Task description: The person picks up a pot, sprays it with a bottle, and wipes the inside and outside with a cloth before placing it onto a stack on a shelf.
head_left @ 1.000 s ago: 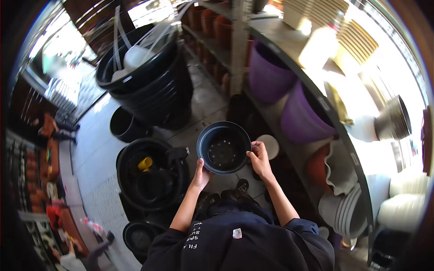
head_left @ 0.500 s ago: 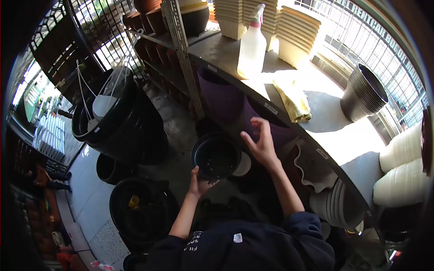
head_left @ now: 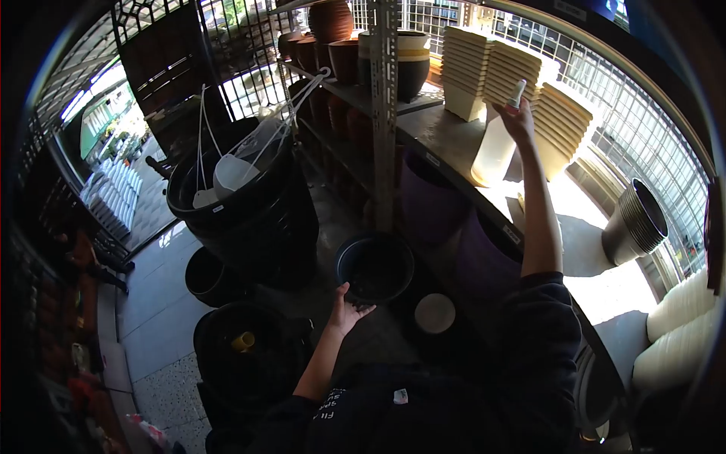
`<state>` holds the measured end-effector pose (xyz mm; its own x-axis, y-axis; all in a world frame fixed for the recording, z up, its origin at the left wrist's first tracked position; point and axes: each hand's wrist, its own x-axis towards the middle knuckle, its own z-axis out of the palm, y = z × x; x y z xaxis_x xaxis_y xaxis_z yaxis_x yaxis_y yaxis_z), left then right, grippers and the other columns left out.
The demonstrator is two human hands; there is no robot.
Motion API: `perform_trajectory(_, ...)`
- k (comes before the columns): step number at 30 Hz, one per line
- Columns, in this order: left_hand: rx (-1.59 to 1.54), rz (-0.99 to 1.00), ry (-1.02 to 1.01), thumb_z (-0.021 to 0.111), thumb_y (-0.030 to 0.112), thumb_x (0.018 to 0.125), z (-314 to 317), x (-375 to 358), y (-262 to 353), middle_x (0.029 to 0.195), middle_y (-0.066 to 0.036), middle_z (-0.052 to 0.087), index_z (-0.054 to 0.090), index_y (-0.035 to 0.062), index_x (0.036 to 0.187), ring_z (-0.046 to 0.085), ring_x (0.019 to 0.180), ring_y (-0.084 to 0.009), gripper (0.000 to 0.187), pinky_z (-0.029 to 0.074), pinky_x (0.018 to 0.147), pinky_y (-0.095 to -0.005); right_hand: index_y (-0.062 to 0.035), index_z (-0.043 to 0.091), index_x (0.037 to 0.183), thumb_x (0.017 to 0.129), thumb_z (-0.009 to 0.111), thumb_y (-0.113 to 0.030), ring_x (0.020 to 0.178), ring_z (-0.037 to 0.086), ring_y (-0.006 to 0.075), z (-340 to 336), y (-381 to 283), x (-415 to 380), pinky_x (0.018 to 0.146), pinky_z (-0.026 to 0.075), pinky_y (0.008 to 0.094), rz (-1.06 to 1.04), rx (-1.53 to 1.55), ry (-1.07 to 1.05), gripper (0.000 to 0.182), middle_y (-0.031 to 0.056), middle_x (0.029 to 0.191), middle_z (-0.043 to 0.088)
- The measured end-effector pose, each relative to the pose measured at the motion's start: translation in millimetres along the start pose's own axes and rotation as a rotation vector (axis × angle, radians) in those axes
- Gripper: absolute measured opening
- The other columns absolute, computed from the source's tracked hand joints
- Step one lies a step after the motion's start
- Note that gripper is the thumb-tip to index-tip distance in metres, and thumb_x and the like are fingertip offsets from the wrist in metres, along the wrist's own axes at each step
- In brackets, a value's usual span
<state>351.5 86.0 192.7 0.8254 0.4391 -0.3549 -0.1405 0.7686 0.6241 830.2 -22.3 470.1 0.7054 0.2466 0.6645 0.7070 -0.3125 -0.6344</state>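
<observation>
1. Facing mouth-up toward the wearer: dark round pot (head_left: 376,265), wide-rimmed, inside deep in shade. Sits low in front of the body, near a pale round object (head_left: 435,313).
2. Spray bottle (head_left: 494,157): translucent whitish body, pale nozzle, slightly slanted in view. At the shelf (head_left: 441,138), just before stacked cream planters (head_left: 465,72). Cannot tell whether its base touches.
3. Left forearm (head_left: 314,371) angled forward; left hand (head_left: 349,315) gripping the pot's near edge, thumb at rim, fingers beneath.
4. Right arm (head_left: 543,219) outstretched over the shelf; right hand (head_left: 516,121) wrapped about the bottle's neck.
</observation>
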Motion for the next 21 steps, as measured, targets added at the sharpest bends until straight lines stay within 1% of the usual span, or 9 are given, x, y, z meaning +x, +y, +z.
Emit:
perform_trajectory(2, 0.002, 0.056, -0.042, 0.060, 0.052, 0.074, -10, 1, 6, 0.135, -0.016, 0.032, 0.025, 0.0065, 0.135, 0.035, 0.125, -0.0310, 0.084, 0.033, 0.100, -0.0513, -0.0018, 0.052, 0.108, 0.076, 0.070, -0.035, 0.077, 0.062, 0.0212, 6, 20, 16, 0.073, 0.050, 0.0326, 0.007, 0.239, -0.074, 0.050, 0.0114, 0.093, 0.062)
perform_trajectory(3, 0.000, 0.083, -0.063, 0.061, 0.051, 0.074, -14, 2, 8, 0.136, -0.016, 0.031, 0.023, 0.0074, 0.136, 0.034, 0.125, -0.0316, 0.084, 0.033, 0.099, -0.0525, -0.0042, 0.047, 0.121, 0.085, 0.060, -0.019, 0.075, 0.059, 0.0142, 4, -1, 8, 0.066, 0.048, 0.0255, -0.067, 0.515, -0.061, 0.041, 0.0059, 0.089, 0.059)
perform_trajectory(4, 0.046, 0.125, -0.064, 0.060, 0.051, 0.075, -17, 3, 11, 0.138, -0.016, 0.027, 0.021, 0.0071, 0.136, 0.031, 0.127, -0.0324, 0.085, 0.031, 0.100, -0.0531, -0.0063, 0.039, 0.133, 0.088, 0.057, -0.022, 0.076, 0.060, 0.0150, -11, -43, -14, 0.068, 0.049, 0.0271, 0.054, 0.491, -0.042, 0.051, 0.0056, 0.092, 0.058)
perform_trajectory(6, 0.144, 0.202, -0.062, 0.057, 0.052, 0.076, -20, 3, 16, 0.142, -0.016, 0.020, 0.017, 0.0066, 0.137, 0.027, 0.129, -0.0340, 0.086, 0.029, 0.102, -0.0544, -0.0075, 0.031, 0.139, 0.090, 0.053, -0.032, 0.086, 0.058, 0.0162, -21, -71, -41, 0.073, 0.049, 0.0293, -0.092, 0.420, -0.093, 0.059, 0.0060, 0.098, 0.056)
perform_trajectory(12, 0.323, 0.413, 0.101, 0.064, 0.039, 0.075, -31, 19, 33, 0.133, -0.018, 0.026, 0.008, 0.0137, 0.137, 0.036, 0.123, -0.0323, 0.088, 0.036, 0.095, -0.0541, -0.0054, 0.048, 0.126, 0.089, 0.046, -0.051, 0.081, 0.055, 0.0121, -44, -134, -158, 0.061, 0.043, 0.0239, -0.140, 0.408, -0.283, 0.058, 0.0044, 0.090, 0.060)
perform_trajectory(14, 0.369, 0.472, 0.105, 0.065, 0.036, 0.075, -24, 24, 45, 0.132, -0.017, 0.028, 0.008, 0.0124, 0.137, 0.037, 0.122, -0.0302, 0.088, 0.036, 0.096, -0.0502, 0.0032, 0.049, 0.117, 0.086, 0.049, -0.048, 0.088, 0.057, 0.0130, -45, -134, -208, 0.059, 0.043, 0.0236, 0.016, 0.537, -0.425, 0.059, 0.0072, 0.090, 0.060)
perform_trajectory(15, 0.402, 0.604, 0.090, 0.074, 0.036, 0.069, -36, 40, 47, 0.128, -0.018, 0.033, 0.009, 0.0068, 0.137, 0.040, 0.119, -0.0269, 0.098, 0.039, 0.094, -0.0378, 0.0033, 0.050, 0.113, 0.085, 0.055, -0.044, 0.092, 0.059, 0.0156, -44, -128, -229, 0.067, 0.046, 0.0255, 0.067, 0.591, -0.527, 0.055, 0.0089, 0.091, 0.060)
perform_trajectory(17, 0.506, 0.740, 0.064, 0.074, 0.035, 0.068, -27, 47, 55, 0.127, -0.018, 0.034, 0.010, 0.0052, 0.136, 0.040, 0.118, -0.0264, 0.098, 0.038, 0.095, -0.0362, 0.0035, 0.052, 0.110, 0.087, 0.056, -0.027, 0.090, 0.061, 0.0208, -33, -118, -272, 0.078, 0.050, 0.0321, 0.261, 0.813, -0.642, 0.039, 0.0123, 0.091, 0.061)
perform_trajectory(21, 0.648, 0.873, 0.043, 0.077, 0.030, 0.065, -2, 52, 75, 0.126, -0.018, 0.034, 0.011, 0.0053, 0.136, 0.040, 0.118, -0.0273, 0.100, 0.037, 0.096, -0.0381, 0.0046, 0.056, 0.105, 0.089, 0.051, -0.024, 0.079, 0.062, 0.0184, -32, -117, -327, 0.073, 0.050, 0.0304, 0.477, 0.763, -0.751, 0.033, 0.0103, 0.080, 0.062)
